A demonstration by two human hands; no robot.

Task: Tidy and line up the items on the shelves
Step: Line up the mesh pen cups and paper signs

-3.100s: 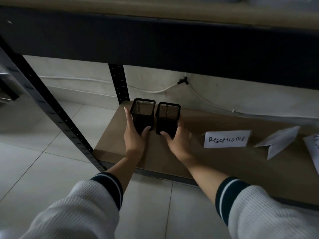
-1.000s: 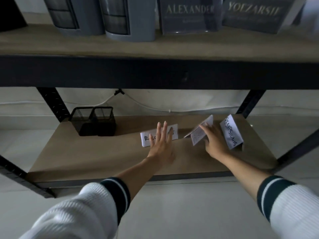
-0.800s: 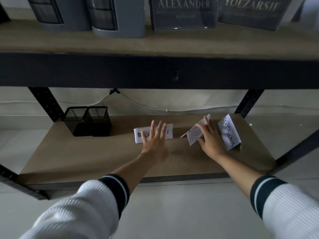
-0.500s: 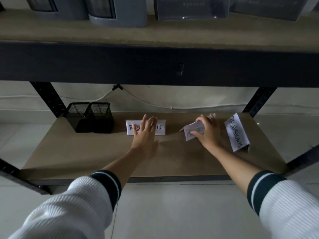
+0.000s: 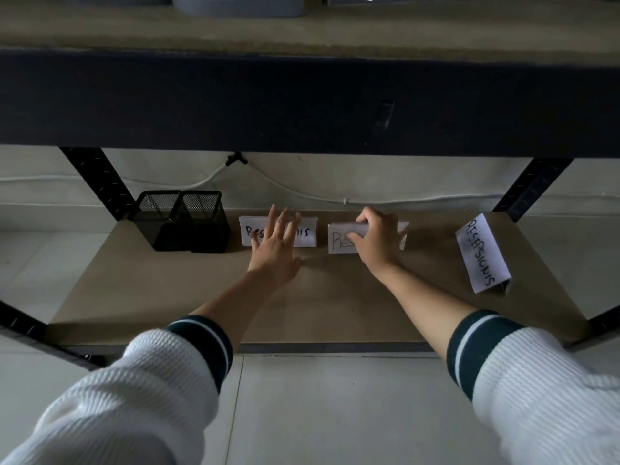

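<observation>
Two black mesh pen cups (image 5: 183,219) stand side by side at the back left of the lower shelf board (image 5: 188,297). Right of them stands a folded white paper sign (image 5: 307,233); my left hand (image 5: 276,250) rests flat against its front with fingers spread. My right hand (image 5: 372,241) grips the top fold of a second paper sign (image 5: 339,243), upright beside the first. A third paper sign (image 5: 483,258) lies turned sideways at the far right of the board.
The dark beam of the upper shelf (image 5: 302,102) hangs low over the work area. Black uprights (image 5: 97,182) stand at the back corners. A white cable (image 5: 302,193) runs along the wall behind. Grey containers (image 5: 235,5) sit on the upper shelf.
My left hand pushed the first sign left and back toward the pen cups. My right hand turned the second sign upright and set it in line beside the first.
</observation>
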